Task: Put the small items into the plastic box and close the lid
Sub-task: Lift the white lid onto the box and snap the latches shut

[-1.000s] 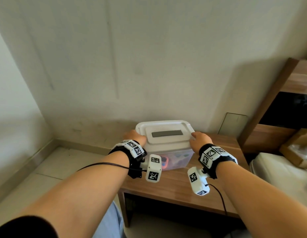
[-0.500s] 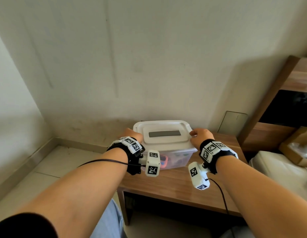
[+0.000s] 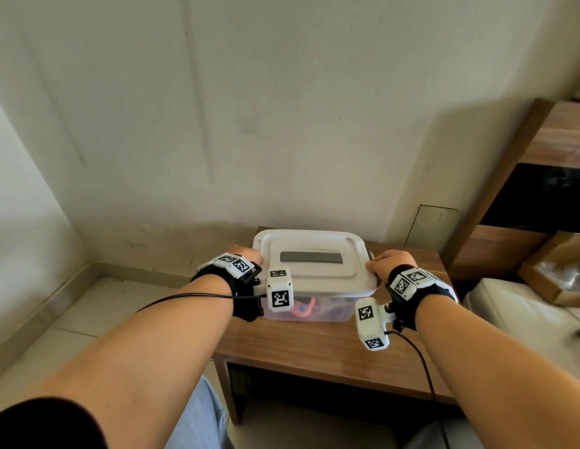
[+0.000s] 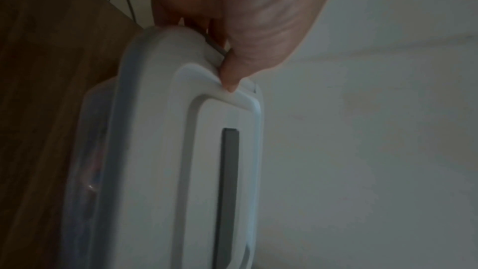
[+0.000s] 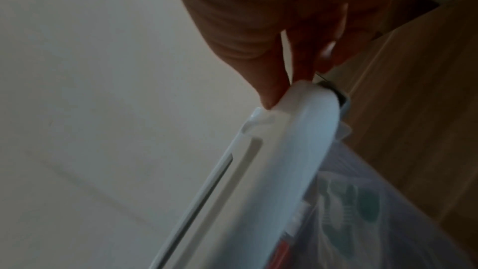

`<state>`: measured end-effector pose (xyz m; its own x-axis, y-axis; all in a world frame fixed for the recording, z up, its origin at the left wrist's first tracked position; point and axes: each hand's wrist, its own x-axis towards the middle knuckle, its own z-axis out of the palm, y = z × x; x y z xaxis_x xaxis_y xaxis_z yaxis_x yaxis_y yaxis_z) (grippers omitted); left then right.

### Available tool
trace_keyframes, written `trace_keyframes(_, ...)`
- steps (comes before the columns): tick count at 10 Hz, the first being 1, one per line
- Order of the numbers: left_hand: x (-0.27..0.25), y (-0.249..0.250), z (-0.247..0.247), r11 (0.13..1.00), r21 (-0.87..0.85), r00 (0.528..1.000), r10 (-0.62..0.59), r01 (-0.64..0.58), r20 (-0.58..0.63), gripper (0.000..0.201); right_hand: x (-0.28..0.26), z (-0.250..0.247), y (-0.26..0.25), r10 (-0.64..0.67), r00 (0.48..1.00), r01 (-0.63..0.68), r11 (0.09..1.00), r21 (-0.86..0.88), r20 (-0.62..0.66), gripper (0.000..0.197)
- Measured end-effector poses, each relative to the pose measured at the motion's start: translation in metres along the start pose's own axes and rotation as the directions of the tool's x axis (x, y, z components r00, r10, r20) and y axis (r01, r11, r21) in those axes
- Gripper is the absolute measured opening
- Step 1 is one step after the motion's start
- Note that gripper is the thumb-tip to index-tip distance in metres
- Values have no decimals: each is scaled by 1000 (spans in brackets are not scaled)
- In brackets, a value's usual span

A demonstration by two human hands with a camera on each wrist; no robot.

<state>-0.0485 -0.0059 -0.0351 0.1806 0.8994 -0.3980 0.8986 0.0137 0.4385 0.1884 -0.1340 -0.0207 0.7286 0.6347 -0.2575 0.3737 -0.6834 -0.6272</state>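
A clear plastic box stands on the wooden side table with its white lid lying on top. Small items show through the wall, among them an orange one and coloured items. My left hand grips the lid's left end, thumb on the lid and fingers curled over the end. My right hand grips the right end the same way, its thumb pressing on the lid and fingers curled beside a latch.
The wall rises directly behind the box, with a blank wall plate at the right. Wooden furniture, a cardboard box and a white cushion crowd the right side. Tiled floor lies left of the table. Cables trail from both wrists.
Both hands stay at the lid's two ends. The right hand has shifted slightly outward to the right; the box stays where it was.
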Motion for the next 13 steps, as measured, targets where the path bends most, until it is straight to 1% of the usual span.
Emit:
trace_keyframes(1, 4, 1, 1, 982, -174, 997, -73, 72, 3, 36, 1, 0, -1, 65, 997, -64, 998, -18, 38, 31)
trace_keyframes(2, 7, 3, 1, 970, -231, 997, -69, 75, 35, 42, -1, -1, -1, 161, 980, -171, 981, 89, 115, 35)
trace_keyframes(3, 10, 7, 0, 970, -236, 998, -56, 56, 6, 36, 2, -5, 3, 190, 978, -199, 973, 120, 87, 41)
trace_keyframes(4, 14, 13, 4, 954, -296, 999, -49, 49, 6, 45, 4, -5, 6, 213, 973, -225, 958, 177, 85, 44)
trace_keyframes(5, 19, 20, 9, 950, -308, 997, -69, 54, -39, 40, 6, -3, 7, 232, 972, -235, 952, 197, 39, 45)
trace_keyframes(6, 25, 28, 11, 968, -249, 993, -64, 38, -101, 43, 5, -4, 2, 209, 977, -203, 968, 150, -28, 39)
trace_keyframes(7, 25, 37, 15, 985, -174, 981, -34, 1, -189, 37, 9, -5, 0, 171, 982, -162, 982, 101, -78, 27)
trace_keyframes(8, 25, 46, 19, 988, -153, 977, -1, -33, -215, 35, 6, -6, -3, 128, 985, -125, 991, 39, -112, 21)
trace_keyframes(9, 30, 51, 18, 987, -150, 977, 16, -49, -211, 35, 10, -5, -7, 78, 987, -83, 996, -28, -137, 25)
trace_keyframes(10, 39, 55, 21, 981, -184, 980, 18, -55, -199, 38, 14, -7, -11, 43, 988, -55, 995, -78, -149, 25)
trace_keyframes(11, 45, 59, 22, 970, -231, 979, 23, -71, -202, 37, 22, -9, -12, 8, 989, -28, 991, -132, -149, 17)
trace_keyframes(12, 54, 66, 22, 962, -252, 980, 58, -105, -188, 31, 32, -9, -13, -20, 986, -11, 983, -185, -165, 13)
trace_keyframes(13, 62, 73, 22, 963, -244, 978, 63, -112, -199, 35, 44, -9, -14, -41, 984, -5, 966, -260, -171, 17)
